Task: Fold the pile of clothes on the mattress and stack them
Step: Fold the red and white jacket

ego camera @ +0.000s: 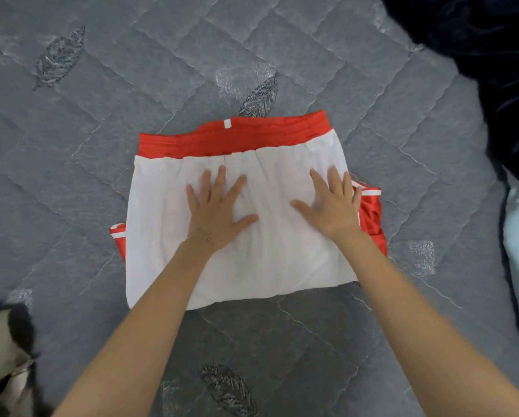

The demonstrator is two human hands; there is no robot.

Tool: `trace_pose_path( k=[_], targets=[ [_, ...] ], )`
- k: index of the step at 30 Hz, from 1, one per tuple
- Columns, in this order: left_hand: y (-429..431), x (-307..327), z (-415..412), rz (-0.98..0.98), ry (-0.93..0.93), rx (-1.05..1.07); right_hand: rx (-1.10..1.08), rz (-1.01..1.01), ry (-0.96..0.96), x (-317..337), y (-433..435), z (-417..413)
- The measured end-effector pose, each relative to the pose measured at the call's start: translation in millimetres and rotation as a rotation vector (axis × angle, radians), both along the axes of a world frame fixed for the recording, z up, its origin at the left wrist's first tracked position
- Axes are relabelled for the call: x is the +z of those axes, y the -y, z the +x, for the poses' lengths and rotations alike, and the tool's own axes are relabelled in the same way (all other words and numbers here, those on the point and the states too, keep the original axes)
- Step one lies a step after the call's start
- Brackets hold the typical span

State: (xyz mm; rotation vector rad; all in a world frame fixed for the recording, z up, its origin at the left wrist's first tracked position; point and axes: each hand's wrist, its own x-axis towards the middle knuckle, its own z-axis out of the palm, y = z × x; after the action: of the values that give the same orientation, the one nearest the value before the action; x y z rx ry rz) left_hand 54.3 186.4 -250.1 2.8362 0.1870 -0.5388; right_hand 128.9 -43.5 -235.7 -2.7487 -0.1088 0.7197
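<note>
Your left hand (216, 206) and right hand (333, 206) press flat, fingers spread, on the white garment (252, 266), which lies mid-mattress (101, 145) over the red shorts (237, 136). Risk: the shiny red fabric looks slick and may slide under your push, skewing the stack.

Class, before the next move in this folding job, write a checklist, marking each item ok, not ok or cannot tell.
1. Left hand and right hand flat on white garment: ok.
2. White garment rests on red garment: ok.
3. Edges aligned: red sticks out at far edge and both sides, not ok.
4. Pile finished: dark pile lies at far right, not ok.
5. Layers underneath folded neatly: cannot tell.
</note>
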Motion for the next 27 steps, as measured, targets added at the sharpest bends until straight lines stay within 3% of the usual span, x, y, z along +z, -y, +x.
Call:
trace_pose_path(
  k=[4,7,9,12,14,21,24,27],
  targets=[
    [7.7,-5.3,2.0,0.063,-0.008,0.020,0.088,-0.015,0.062,-10.2,16.4,-0.5],
    [42.0,6.0,-14.5,0.040,0.227,0.005,-0.008,0.057,0.205,-5.4,29.7,5.2],
    [79.2,11.6,-27.3,0.002,0.347,-0.095,-0.120,0.049,0.168,-2.9,44.3,12.5],
    [142.3,8.2,-44.4,-0.047,0.325,-0.287,-0.241,0.059,-0.004,-3.8,63.4,21.4],
    [177.0,2.0,-52.2,-0.046,0.259,-0.346,-0.232,0.168,-0.059,-5.2,68.9,22.2],
    [207.0,-14.7,-50.0,0.057,0.295,-0.215,-0.042,0.446,0.003,-2.3,76.1,28.7],
    [205.9,-11.8,-50.7,0.004,0.380,-0.185,-0.221,0.692,-0.206,7.7,73.5,39.3],
    [201.2,-0.9,-53.8,-0.249,0.437,-0.071,-0.477,0.886,-0.484,15.5,69.1,44.8]
  ],
)
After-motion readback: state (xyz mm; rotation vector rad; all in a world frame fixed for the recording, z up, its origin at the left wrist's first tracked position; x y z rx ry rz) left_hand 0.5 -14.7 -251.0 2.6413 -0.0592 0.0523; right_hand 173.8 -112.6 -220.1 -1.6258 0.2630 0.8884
